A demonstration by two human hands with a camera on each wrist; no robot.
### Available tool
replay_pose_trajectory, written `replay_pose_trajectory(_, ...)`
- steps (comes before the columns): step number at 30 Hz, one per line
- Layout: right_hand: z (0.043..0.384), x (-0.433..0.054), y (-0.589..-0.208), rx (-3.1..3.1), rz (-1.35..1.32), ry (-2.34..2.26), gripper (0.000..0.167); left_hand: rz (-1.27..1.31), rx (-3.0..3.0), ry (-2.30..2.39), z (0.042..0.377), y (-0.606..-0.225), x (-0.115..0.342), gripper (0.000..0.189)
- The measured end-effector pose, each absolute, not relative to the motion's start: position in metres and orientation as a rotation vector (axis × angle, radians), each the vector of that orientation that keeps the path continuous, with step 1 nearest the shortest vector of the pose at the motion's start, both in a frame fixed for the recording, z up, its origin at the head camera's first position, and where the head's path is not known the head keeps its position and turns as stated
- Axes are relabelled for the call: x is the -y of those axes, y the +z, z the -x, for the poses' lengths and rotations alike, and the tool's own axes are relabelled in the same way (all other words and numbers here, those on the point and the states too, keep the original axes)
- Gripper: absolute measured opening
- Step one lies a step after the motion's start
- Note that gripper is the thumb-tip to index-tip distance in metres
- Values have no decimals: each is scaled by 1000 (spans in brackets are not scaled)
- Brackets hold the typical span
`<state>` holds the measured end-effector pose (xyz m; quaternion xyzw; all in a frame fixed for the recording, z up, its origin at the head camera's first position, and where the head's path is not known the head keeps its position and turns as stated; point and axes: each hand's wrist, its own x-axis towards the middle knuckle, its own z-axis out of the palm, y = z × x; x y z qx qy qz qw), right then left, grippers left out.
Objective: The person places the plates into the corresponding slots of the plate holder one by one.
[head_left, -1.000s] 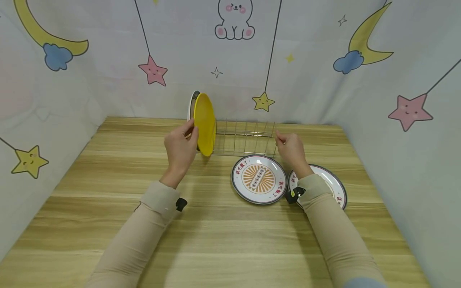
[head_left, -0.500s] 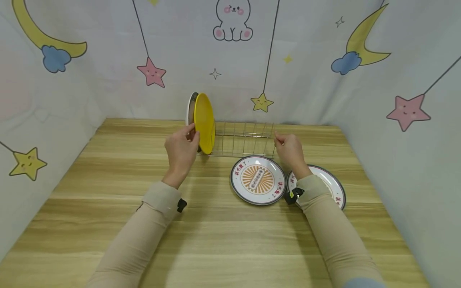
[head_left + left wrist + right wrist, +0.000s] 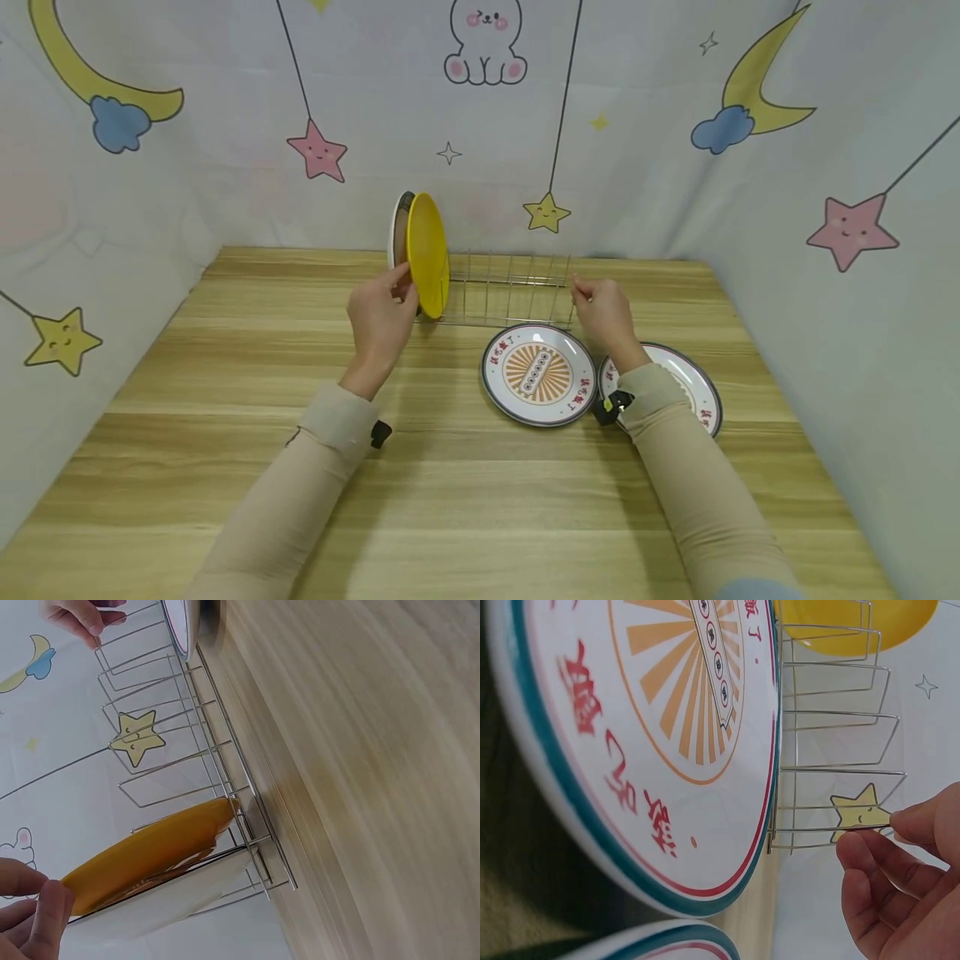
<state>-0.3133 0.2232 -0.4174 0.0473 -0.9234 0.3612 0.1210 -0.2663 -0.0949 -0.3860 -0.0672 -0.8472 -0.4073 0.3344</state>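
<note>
A yellow plate stands on edge at the left end of a wire dish rack. My left hand pinches its near rim between thumb and fingers, as the left wrist view also shows. Just left of it a white plate stands upright in the rack, mostly hidden behind the yellow one. At the rack's right end my right hand pinches the end wire between thumb and forefinger; the right wrist view shows this grip closely.
In front of the rack a white plate with an orange sunburst lies flat on the wooden table. A second printed plate lies to its right, partly under my right forearm. A patterned cloth wall rises behind.
My left hand has slid slightly down and right along the yellow plate's rim, and the plate has settled slightly lower. My right hand has stayed at the rack's end.
</note>
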Motion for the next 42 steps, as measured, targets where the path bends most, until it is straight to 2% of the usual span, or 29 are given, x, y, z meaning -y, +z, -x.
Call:
replay_pose_trajectory(18, 311, -222, -416, 2689, -132, 1031, 28, 189, 2188, -1459, 241, -384, 97, 31)
replay_pose_trajectory(36, 310, -222, -417, 2688, -154, 1023, 28, 279, 2497, -1704, 228, -395, 82, 60)
replay_pose_trajectory(42, 310, -222, -416, 2686, -157, 1020, 28, 333, 2570, -1774, 226, -399, 76, 63)
